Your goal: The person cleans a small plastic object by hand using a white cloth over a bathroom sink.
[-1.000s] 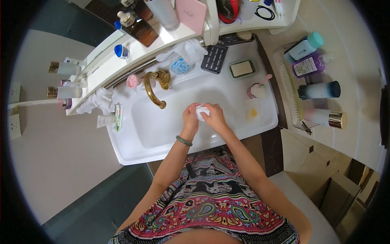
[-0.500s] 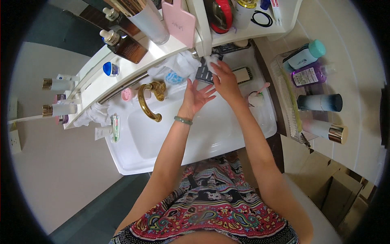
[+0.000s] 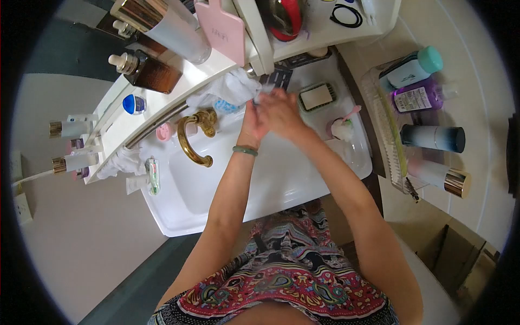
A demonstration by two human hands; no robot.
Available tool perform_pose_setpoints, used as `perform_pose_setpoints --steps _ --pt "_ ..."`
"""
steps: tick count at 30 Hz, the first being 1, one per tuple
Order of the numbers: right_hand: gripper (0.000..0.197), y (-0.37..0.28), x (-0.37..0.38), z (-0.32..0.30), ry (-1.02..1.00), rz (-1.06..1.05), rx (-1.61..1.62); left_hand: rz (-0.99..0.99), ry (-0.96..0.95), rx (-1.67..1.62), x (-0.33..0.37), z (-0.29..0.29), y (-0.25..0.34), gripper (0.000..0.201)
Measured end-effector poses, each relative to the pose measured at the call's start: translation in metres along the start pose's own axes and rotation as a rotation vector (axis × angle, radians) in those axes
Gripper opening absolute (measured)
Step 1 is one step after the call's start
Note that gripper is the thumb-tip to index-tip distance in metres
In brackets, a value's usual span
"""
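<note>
Spreading from its near rim to a shelf (image 3: 172, 103) along the far left side, the white sink (image 3: 298, 173) gives a broad stretch of bowl below the wrists. Both forearms cross the near rim, elbows slightly bent, converging toward the far edge. There a white towel (image 3: 230, 86) lies bunched by the shelf, just left of the fingers. The right hand (image 3: 279, 115) slants in from the right, back upward, over the left hand (image 3: 251, 125), which points to the far side. A brass tap (image 3: 197, 135) bounds the room on the left, a soap dish (image 3: 318, 97) on the right; a black slotted tray (image 3: 280, 77) sits just beyond. Motion blur and overlap hide whether the fingers grip; I cannot tell if the whitish patch at their tips is held or towel.
</note>
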State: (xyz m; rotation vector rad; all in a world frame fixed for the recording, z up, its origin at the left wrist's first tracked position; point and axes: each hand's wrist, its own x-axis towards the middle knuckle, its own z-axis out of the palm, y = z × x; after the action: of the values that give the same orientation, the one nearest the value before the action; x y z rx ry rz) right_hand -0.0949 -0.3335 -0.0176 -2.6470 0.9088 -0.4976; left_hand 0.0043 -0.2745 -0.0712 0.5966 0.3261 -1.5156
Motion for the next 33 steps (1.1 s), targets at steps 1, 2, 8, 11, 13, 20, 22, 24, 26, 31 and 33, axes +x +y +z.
perform_pose_setpoints --steps 1,2,8,11,13,20,22,24,26,31,33 --pt "0.028 -0.006 -0.009 0.001 -0.007 -0.033 0.045 -0.003 -0.001 0.000 0.001 -0.004 0.001 0.051" --pt "0.029 -0.008 -0.013 0.002 -0.015 -0.066 0.090 -0.014 -0.017 -0.017 0.001 -0.009 0.003 0.050" --pt "0.039 0.020 0.029 0.005 0.147 0.031 -0.108 0.016 -0.181 0.017 0.001 0.008 -0.008 0.045" --pt "0.040 0.007 0.031 0.010 0.192 0.088 -0.108 0.042 -0.176 0.103 0.003 0.001 0.002 0.044" --pt "0.037 0.022 0.025 0.021 0.208 0.068 -0.147 0.023 -0.276 -0.001 0.007 -0.005 0.002 0.044" --pt "0.024 0.018 -0.029 0.021 0.529 0.525 0.645 0.121 -0.024 0.239 -0.007 0.012 0.006 0.045" --pt "0.026 0.036 -0.037 0.040 0.567 0.836 0.944 0.441 0.219 0.622 -0.002 0.023 -0.003 0.041" --pt "0.040 0.072 -0.020 0.061 0.418 1.008 2.171 0.423 0.209 0.624 0.013 0.030 -0.011 0.042" --pt "0.058 0.058 0.006 0.052 0.306 0.816 2.334 0.602 0.141 0.731 0.018 0.018 -0.006 0.046" --pt "0.081 0.020 -0.012 0.057 0.137 0.749 2.496 0.759 0.159 0.797 0.021 0.016 -0.004 0.035" --pt "0.090 0.023 -0.013 0.055 0.130 0.765 2.490 0.739 0.260 0.791 0.021 0.014 -0.007 0.029"
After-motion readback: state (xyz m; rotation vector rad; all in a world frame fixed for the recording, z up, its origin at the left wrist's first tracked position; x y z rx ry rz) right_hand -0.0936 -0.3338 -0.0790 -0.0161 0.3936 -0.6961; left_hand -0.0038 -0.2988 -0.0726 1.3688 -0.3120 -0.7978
